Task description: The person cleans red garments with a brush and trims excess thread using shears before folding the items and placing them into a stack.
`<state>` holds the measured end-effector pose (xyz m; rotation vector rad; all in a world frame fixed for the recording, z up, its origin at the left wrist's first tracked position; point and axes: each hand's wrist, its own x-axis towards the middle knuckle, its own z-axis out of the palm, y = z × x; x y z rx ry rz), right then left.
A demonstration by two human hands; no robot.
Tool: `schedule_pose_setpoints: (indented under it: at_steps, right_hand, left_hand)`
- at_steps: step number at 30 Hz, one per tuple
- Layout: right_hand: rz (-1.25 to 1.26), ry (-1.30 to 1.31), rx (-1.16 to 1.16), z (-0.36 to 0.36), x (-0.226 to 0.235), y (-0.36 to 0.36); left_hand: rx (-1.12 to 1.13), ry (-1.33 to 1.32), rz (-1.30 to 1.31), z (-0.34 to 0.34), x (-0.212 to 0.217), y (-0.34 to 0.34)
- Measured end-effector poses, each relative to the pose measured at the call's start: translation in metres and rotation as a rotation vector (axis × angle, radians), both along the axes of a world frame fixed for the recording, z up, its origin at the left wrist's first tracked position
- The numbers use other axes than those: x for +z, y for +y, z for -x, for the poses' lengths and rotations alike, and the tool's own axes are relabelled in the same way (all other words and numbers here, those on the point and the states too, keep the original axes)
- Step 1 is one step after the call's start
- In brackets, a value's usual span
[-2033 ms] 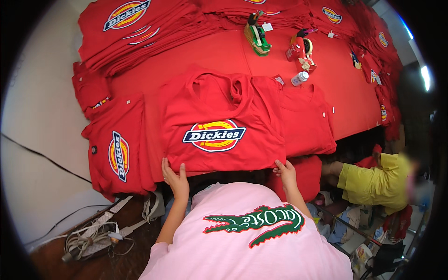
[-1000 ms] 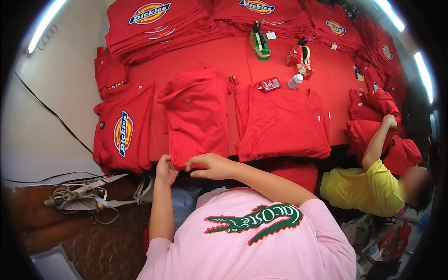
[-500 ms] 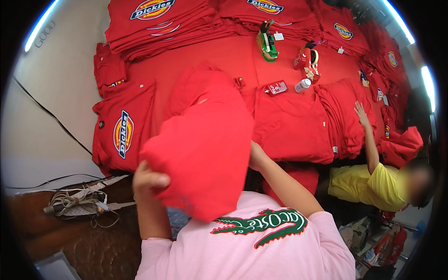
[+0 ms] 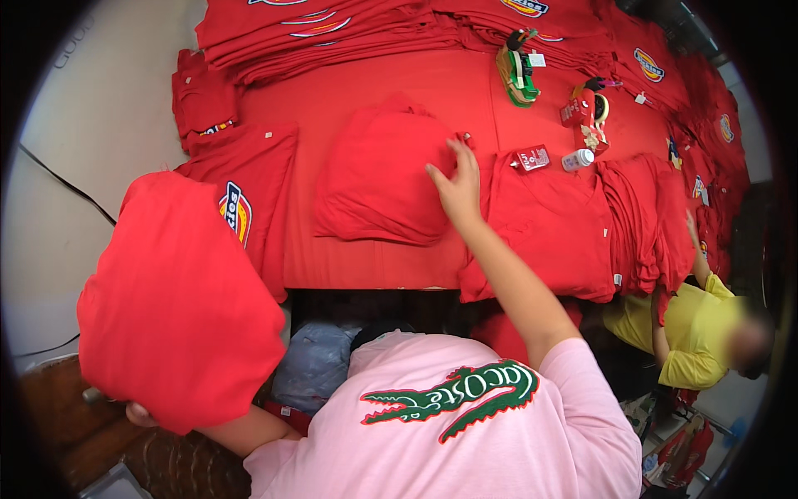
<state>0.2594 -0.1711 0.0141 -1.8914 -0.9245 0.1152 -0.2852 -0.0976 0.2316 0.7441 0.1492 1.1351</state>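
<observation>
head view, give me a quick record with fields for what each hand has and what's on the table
left hand: at the lower edge of a folded red shirt, holding it up off the table's left side
right hand: resting flat on a folded red garment on the table
table: covered in red cloth
nearby: flat red shirt, green tape dispenser, shirt stacks
other person: in yellow top, at right

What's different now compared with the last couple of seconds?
The folded red shirt, smoothed flat on the table two seconds ago, has been lifted and carried down to the person's left, held by the left hand. The right hand let go and now reaches onto another folded shirt on the red table. The stacks and the green tape dispenser stayed put.
</observation>
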Motion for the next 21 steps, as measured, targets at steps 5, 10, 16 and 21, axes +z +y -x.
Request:
schedule_pose_setpoints:
  at_steps: [5, 10, 16, 21]
  right_hand:
    - [0.538, -0.318, 0.31, -0.036, 0.051, 0.074]
    - [0.796, -0.238, 0.439, -0.041, 0.083, 0.091]
    - [0.301, 0.419, 0.517, -0.018, 0.156, 0.01]
    - [-0.072, 0.654, 0.267, -0.064, 0.282, -0.09]
  left_hand:
    - [-0.027, -0.125, -0.028, 0.014, -0.005, 0.008]
    - [-0.034, -0.064, -0.1, 0.005, -0.009, 0.03]
    - [0.555, 0.314, 0.347, -0.093, 0.01, 0.037]
    - [0.339, 0.236, 0.096, -0.161, 0.019, 0.127]
